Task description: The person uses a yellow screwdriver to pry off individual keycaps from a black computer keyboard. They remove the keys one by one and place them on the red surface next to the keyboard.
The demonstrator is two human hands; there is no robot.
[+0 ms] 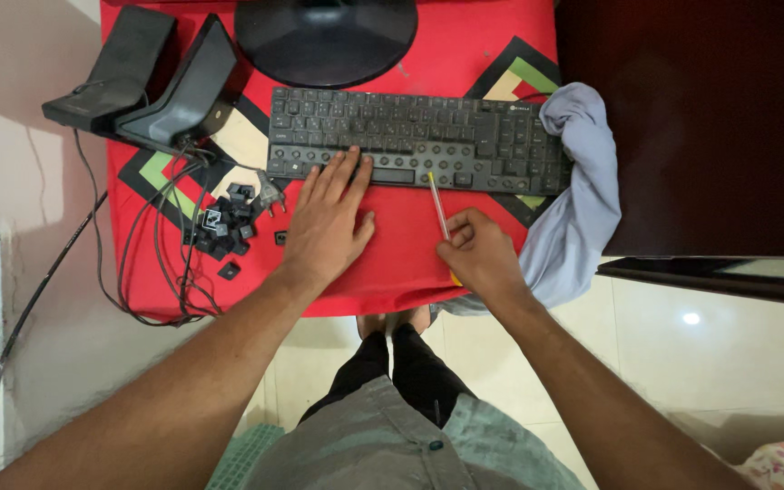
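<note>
Black keyboard on the red bench, many keys removed and heaped at left, others remaining; left hand flat, open, right hand pinching a thin stick.

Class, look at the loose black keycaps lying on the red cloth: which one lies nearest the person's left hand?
The single keycap lying alone just left of the left hand; the others are heaped or lie farther left, near the cables.

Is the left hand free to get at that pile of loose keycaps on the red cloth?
Probably yes. The left hand lies flat and empty at the keyboard's front edge, and the loose keycaps sit just to its left on the red cloth, with only bare cloth between them.
</note>
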